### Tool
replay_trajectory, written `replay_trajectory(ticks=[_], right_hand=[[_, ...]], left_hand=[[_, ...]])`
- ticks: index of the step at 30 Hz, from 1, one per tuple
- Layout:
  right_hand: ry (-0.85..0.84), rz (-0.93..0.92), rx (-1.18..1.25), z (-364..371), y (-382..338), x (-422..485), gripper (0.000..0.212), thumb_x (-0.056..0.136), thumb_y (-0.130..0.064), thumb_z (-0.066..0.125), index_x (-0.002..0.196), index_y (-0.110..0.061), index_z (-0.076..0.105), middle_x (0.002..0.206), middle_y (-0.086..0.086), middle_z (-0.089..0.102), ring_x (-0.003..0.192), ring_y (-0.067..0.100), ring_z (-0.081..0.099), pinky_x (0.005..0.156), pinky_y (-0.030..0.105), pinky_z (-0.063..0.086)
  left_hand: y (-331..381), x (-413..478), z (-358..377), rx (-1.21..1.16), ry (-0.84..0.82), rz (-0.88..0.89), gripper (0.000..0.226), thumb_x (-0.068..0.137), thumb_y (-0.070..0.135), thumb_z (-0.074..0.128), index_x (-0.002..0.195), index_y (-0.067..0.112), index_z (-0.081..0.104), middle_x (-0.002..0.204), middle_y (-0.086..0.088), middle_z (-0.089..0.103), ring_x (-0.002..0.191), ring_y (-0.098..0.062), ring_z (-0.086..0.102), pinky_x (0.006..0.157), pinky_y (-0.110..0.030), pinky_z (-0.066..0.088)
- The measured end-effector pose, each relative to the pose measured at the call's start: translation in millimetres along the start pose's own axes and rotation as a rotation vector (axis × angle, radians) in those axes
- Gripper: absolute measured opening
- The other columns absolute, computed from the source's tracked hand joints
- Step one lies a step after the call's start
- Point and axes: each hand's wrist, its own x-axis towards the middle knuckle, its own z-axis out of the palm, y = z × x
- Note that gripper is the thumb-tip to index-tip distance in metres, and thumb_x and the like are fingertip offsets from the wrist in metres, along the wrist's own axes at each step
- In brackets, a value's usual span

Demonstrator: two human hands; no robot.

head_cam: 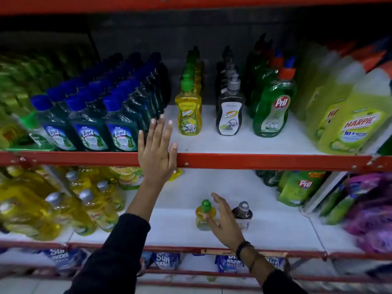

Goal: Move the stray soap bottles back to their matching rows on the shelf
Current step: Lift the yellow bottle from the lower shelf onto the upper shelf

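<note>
The left and right edges of the frame are blurred: the green packs at upper left and the purple packs (373, 211) at lower right cannot be read. The rows on the upper shelf run back into darkness, so only their front bottles are clear. The bottom of the frame cuts off a lowest tier, where blue pouches (165, 261) show only partial lettering.

This is a shop rack with red metal rails (254, 161) and white shelf boards (244, 143). On the upper shelf, left to centre, stand rows of blue-capped Lizol bottles (121, 126), then a yellow Super row (188, 111), a grey Super row (230, 111), a green Pril row (272, 107) and Harpic bottles (347, 126) at right. On the middle shelf, yellow bottles (70, 206) crowd the left and green Pril pouches (301, 187) sit at right.

Two stray bottles stand alone at the centre of the middle shelf: a yellow bottle with a green cap (204, 215) and, just right of it, a dark bottle with a grey cap (242, 213).

The left hand (157, 149) lies flat and spread over the upper rail, fingertips at the nearest Lizol bottle, its grip around nothing. The right hand (224, 223) is open, fingers extended between the two stray bottles, overlapping the yellow one; whether it touches either I cannot tell. It wears a dark wristband (244, 249).
</note>
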Motion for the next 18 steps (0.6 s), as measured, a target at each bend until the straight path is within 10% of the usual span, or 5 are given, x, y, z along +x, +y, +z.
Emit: replay_trajectory(ticks=[9,18], right_hand=[[-0.128,0.257,-0.032,18.0,14.0,31.1,0.050,0.076,-0.008,0.068,0.122,-0.009,0.047,0.122,0.014,0.058,0.112,0.030,0.056,0.092,0.030,0.043],[-0.232,0.123,-0.005,-26.4,-19.0,32.5,0.041,0.072,-0.020,0.078,0.107,-0.017,0.057,0.108,0.005,0.067,0.097,0.019,0.064,0.085,0.031,0.051]], left_hand=[[-10.4,-1.3,16.3,0.136,0.119,0.075,0.049,0.103,0.037,0.025,0.149,0.022,0.033,0.150,-0.007,0.044,0.143,-0.024,0.033,0.117,-0.050,0.019],[-6.1,1.7,10.9,0.133,0.077,0.044,0.050,0.104,0.039,0.020,0.150,0.024,0.030,0.151,-0.005,0.041,0.144,-0.023,0.032,0.117,-0.051,0.019]])
